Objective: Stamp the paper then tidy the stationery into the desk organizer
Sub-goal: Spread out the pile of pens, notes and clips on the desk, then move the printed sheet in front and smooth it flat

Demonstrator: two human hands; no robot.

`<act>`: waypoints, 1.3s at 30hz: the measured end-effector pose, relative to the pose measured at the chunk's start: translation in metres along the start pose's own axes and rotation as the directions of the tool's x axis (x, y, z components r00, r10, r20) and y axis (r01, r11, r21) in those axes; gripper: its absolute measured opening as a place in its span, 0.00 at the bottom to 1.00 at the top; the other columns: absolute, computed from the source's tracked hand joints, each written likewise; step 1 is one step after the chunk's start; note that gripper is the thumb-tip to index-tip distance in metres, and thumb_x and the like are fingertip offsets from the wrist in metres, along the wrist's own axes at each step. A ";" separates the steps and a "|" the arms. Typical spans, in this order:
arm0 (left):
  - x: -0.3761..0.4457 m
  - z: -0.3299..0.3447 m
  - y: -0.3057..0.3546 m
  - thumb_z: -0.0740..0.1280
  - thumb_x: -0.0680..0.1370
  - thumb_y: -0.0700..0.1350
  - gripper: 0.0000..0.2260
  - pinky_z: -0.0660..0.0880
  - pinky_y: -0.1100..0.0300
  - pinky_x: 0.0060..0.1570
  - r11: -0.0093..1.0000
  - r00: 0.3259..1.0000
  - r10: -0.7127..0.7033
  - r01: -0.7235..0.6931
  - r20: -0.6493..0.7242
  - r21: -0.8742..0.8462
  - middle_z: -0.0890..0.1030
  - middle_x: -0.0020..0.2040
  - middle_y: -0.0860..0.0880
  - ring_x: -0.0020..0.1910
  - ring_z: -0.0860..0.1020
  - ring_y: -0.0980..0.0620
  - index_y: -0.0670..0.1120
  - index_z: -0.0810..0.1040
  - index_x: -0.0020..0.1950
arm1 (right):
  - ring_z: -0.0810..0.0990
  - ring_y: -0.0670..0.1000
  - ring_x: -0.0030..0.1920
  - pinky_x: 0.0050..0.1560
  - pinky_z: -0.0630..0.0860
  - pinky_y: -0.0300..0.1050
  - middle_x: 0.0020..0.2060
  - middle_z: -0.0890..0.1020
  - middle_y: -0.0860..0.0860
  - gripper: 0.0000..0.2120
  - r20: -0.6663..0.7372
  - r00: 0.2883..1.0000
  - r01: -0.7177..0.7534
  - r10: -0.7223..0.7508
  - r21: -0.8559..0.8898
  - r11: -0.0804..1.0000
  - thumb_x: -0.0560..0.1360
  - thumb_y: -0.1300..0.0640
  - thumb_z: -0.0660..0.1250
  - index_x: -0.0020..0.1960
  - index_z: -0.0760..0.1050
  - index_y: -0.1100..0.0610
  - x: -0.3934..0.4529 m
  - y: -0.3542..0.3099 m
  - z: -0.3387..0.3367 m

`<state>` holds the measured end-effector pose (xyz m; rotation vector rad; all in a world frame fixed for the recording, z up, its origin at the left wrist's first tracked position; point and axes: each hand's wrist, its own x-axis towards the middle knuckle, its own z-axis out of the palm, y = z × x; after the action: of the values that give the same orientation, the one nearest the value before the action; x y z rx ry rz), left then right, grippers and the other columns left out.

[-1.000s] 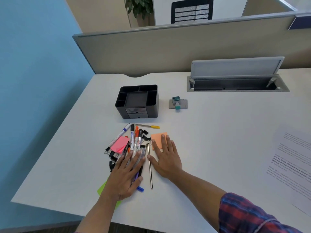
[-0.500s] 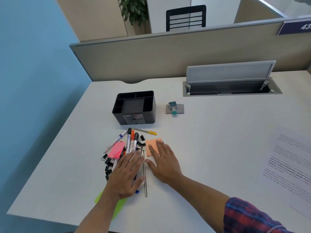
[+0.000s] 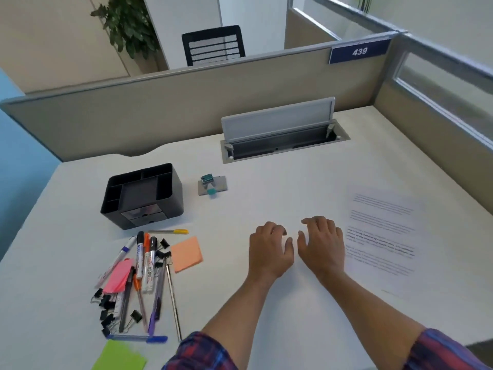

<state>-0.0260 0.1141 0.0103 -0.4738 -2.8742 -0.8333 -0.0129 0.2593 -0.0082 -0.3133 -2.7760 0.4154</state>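
Two hands, left and right, hover mid-counter, fingers loosely curled, holding nothing. One paper lies right, one stamp beside one organizer; three sticky pads, perhaps ten pens lie left.

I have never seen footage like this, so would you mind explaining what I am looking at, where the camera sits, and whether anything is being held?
There is no machine here. A person wears a camera on the head, looking forward and down, so you see their own arms. The left hand and right hand are over the white desk with loosely curled fingers, holding nothing. Beside the right hand lies a printed paper. Farther left are a black desk organizer, a small stamp on its pad, and a loose pile of pens and markers, binder clips and sticky notes.
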 end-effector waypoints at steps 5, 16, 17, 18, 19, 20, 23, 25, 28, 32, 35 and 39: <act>0.029 0.055 0.075 0.66 0.77 0.57 0.18 0.72 0.50 0.56 0.988 0.983 -0.120 0.132 0.138 -0.081 0.79 0.60 0.51 0.60 0.76 0.46 0.48 0.77 0.61 | 0.75 0.58 0.61 0.61 0.70 0.54 0.58 0.79 0.53 0.17 -0.058 0.941 -0.336 0.334 -0.022 0.942 0.74 0.53 0.69 0.62 0.77 0.57 0.011 0.066 -0.032; 0.062 0.103 0.133 0.73 0.70 0.66 0.31 0.71 0.49 0.51 0.972 0.947 -0.208 0.174 0.245 0.156 0.75 0.59 0.47 0.59 0.74 0.44 0.44 0.75 0.61 | 0.71 0.62 0.65 0.65 0.67 0.56 0.64 0.74 0.60 0.32 -0.057 0.634 -0.773 0.771 -0.049 0.632 0.71 0.42 0.71 0.67 0.71 0.62 0.019 0.138 -0.061; 0.064 0.104 0.135 0.74 0.68 0.66 0.32 0.71 0.49 0.51 0.970 0.947 -0.209 0.171 0.243 0.170 0.75 0.59 0.47 0.58 0.74 0.44 0.43 0.75 0.61 | 0.71 0.62 0.64 0.64 0.67 0.56 0.64 0.74 0.60 0.35 -0.048 0.596 -0.803 0.802 -0.073 0.592 0.70 0.39 0.71 0.67 0.70 0.62 0.019 0.140 -0.062; 0.065 0.105 0.137 0.75 0.68 0.66 0.33 0.71 0.49 0.51 0.969 0.948 -0.205 0.161 0.244 0.189 0.75 0.59 0.46 0.58 0.74 0.44 0.43 0.75 0.61 | 0.71 0.62 0.64 0.63 0.68 0.56 0.63 0.73 0.61 0.38 -0.039 0.557 -0.829 0.830 -0.094 0.552 0.69 0.37 0.71 0.67 0.69 0.62 0.020 0.142 -0.062; 0.066 0.106 0.139 0.75 0.68 0.65 0.33 0.72 0.49 0.51 0.967 0.949 -0.199 0.148 0.246 0.209 0.75 0.59 0.46 0.58 0.74 0.44 0.42 0.75 0.62 | 0.71 0.62 0.63 0.63 0.68 0.56 0.63 0.73 0.61 0.40 -0.028 0.521 -0.850 0.853 -0.110 0.516 0.69 0.35 0.71 0.67 0.68 0.62 0.020 0.144 -0.063; 0.067 0.107 0.140 0.75 0.68 0.64 0.33 0.72 0.49 0.51 0.965 0.948 -0.195 0.140 0.250 0.223 0.75 0.59 0.46 0.58 0.74 0.44 0.42 0.75 0.62 | 0.71 0.62 0.63 0.63 0.68 0.56 0.63 0.73 0.61 0.42 -0.020 0.495 -0.864 0.869 -0.117 0.489 0.68 0.33 0.71 0.67 0.67 0.63 0.020 0.146 -0.063; 0.072 0.109 0.143 0.76 0.69 0.61 0.32 0.73 0.50 0.52 0.963 0.943 -0.200 0.138 0.266 0.233 0.76 0.59 0.45 0.58 0.75 0.44 0.42 0.73 0.64 | 0.71 0.63 0.63 0.62 0.69 0.56 0.63 0.73 0.62 0.43 -0.016 0.479 -0.873 0.878 -0.114 0.474 0.66 0.32 0.72 0.67 0.67 0.63 0.022 0.151 -0.060; 0.075 0.109 0.145 0.77 0.69 0.60 0.32 0.73 0.50 0.53 0.962 0.938 -0.209 0.147 0.276 0.230 0.76 0.59 0.45 0.59 0.75 0.44 0.41 0.73 0.64 | 0.71 0.64 0.62 0.62 0.69 0.56 0.63 0.73 0.64 0.44 -0.009 0.476 -0.875 0.880 -0.104 0.472 0.66 0.33 0.73 0.67 0.66 0.63 0.025 0.151 -0.059; 0.078 0.108 0.146 0.78 0.69 0.59 0.33 0.74 0.49 0.55 0.958 0.922 -0.254 0.199 0.292 0.204 0.76 0.60 0.45 0.60 0.75 0.43 0.42 0.73 0.65 | 0.72 0.65 0.62 0.63 0.69 0.56 0.62 0.73 0.65 0.44 0.002 0.470 -0.878 0.883 -0.100 0.468 0.66 0.34 0.75 0.67 0.66 0.64 0.028 0.152 -0.060; 0.082 0.109 0.149 0.80 0.68 0.56 0.34 0.75 0.48 0.55 0.946 0.895 -0.316 0.271 0.315 0.178 0.75 0.62 0.45 0.62 0.73 0.44 0.42 0.71 0.66 | 0.73 0.66 0.62 0.63 0.70 0.57 0.62 0.75 0.64 0.40 0.046 0.460 -0.885 0.886 -0.057 0.463 0.67 0.38 0.76 0.66 0.66 0.63 0.032 0.157 -0.060; 0.084 0.108 0.151 0.79 0.68 0.56 0.33 0.74 0.49 0.56 0.930 0.866 -0.364 0.320 0.344 0.180 0.74 0.64 0.46 0.64 0.72 0.45 0.43 0.71 0.65 | 0.75 0.65 0.64 0.63 0.70 0.57 0.63 0.78 0.61 0.37 0.132 0.432 -0.900 0.892 -0.005 0.437 0.68 0.41 0.76 0.67 0.67 0.61 0.038 0.159 -0.062; 0.088 0.104 0.145 0.77 0.68 0.56 0.31 0.72 0.51 0.58 0.925 0.844 -0.380 0.338 0.380 0.175 0.72 0.64 0.46 0.64 0.73 0.46 0.44 0.74 0.65 | 0.80 0.60 0.55 0.57 0.76 0.55 0.56 0.81 0.55 0.29 0.178 0.542 -0.835 0.821 0.221 0.503 0.69 0.50 0.76 0.64 0.68 0.56 0.037 0.157 -0.059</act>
<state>-0.0642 0.3096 0.0120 -0.0960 -3.4475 -0.6916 -0.0008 0.4304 0.0059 -1.6144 -2.3390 1.0327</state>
